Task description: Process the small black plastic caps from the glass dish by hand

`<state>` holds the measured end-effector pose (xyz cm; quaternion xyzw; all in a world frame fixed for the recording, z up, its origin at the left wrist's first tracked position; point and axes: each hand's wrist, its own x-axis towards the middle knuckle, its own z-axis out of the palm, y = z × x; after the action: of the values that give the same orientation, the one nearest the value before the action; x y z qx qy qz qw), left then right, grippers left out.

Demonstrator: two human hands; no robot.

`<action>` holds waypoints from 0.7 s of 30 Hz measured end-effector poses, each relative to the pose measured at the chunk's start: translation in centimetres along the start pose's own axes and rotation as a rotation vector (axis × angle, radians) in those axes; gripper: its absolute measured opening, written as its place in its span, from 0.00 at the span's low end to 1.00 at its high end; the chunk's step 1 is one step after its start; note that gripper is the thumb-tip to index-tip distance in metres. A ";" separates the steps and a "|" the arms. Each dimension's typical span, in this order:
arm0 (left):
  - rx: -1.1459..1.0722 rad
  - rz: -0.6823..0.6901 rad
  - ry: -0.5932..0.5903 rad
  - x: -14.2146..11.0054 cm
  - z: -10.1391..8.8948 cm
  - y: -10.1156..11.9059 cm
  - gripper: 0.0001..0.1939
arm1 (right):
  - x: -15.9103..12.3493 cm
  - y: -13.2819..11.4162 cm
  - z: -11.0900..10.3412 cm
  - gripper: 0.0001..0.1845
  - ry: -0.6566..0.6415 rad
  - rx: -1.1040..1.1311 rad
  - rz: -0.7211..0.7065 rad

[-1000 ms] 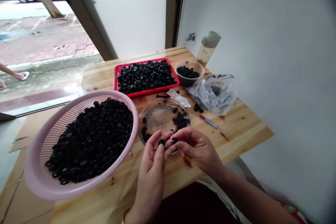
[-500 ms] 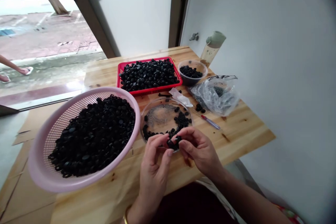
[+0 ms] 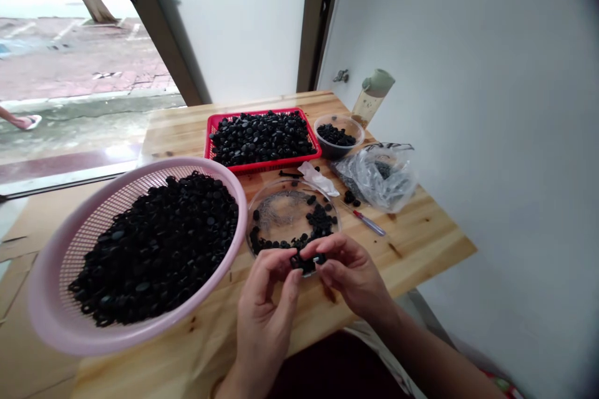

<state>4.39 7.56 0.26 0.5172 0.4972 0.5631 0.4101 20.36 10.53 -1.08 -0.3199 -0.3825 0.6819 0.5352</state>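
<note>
My left hand [image 3: 266, 308] pinches a small black plastic part [image 3: 296, 260] between thumb and fingertips. Close beside it, my right hand [image 3: 356, 274] grips another small black piece [image 3: 319, 259] with a shiny metal-like spot. Whether the two pieces touch or join is too small to tell. Both hands are over the near rim of a round clear dish [image 3: 276, 215], where small black caps [image 3: 321, 219] lie along the sides and thin wire-like bits are in the middle.
A pink basket [image 3: 51, 324] heaped with black parts stands at left. Behind are a red tray [image 3: 262, 168] of black pieces, a plastic bowl [image 3: 337, 148], a bottle [image 3: 372, 100] and a clear bag [image 3: 388, 184]. A thin red-and-clear tool [image 3: 369, 223] lies at right.
The view has shifted slightly. My fingers have turned the small black pieces a little, and my left hand sits slightly lower and further left in view.
</note>
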 end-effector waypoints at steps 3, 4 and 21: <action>-0.003 -0.028 0.004 0.0 -0.1 0.2 0.09 | 0.2 0.0 0.0 0.15 0.018 0.095 0.041; -0.008 -0.035 0.003 0.0 -0.1 0.3 0.08 | 0.3 0.0 0.1 0.15 0.025 0.122 0.058; -0.706 -0.593 0.002 -0.7 0.3 -1.1 0.16 | -0.9 -3.2 0.9 0.04 -0.001 -0.676 -0.349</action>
<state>4.67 7.13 -0.98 0.1804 0.4018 0.5569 0.7041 21.33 9.97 2.21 -0.4081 -0.6347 0.4159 0.5076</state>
